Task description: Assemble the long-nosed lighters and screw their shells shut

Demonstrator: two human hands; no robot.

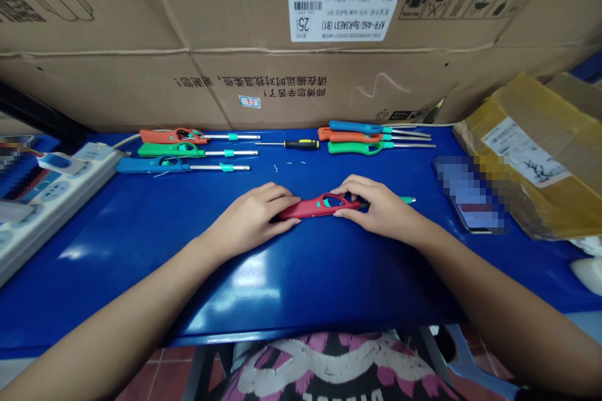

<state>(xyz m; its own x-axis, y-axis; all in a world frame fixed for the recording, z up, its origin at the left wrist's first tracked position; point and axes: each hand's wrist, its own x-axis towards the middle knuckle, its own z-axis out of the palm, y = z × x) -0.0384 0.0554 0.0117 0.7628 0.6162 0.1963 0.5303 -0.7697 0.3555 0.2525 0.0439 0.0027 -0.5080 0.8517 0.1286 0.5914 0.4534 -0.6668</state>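
Note:
A red long-necked lighter lies across the blue tabletop in front of me, its nozzle toward the right. My left hand grips the butt of its handle between thumb and fingers. Around the front end, near the trigger opening, my right hand pinches the lighter; a green-tipped end shows past the fingers, and most of the nozzle is hidden by that hand. Beyond my hands lies a small screwdriver with a black and yellow handle. A few tiny white bits lie just in front of it.
At the back left are orange, green and blue lighters. Several more are stacked back right. A power strip borders the left, a phone and taped parcel the right. A large carton walls the back.

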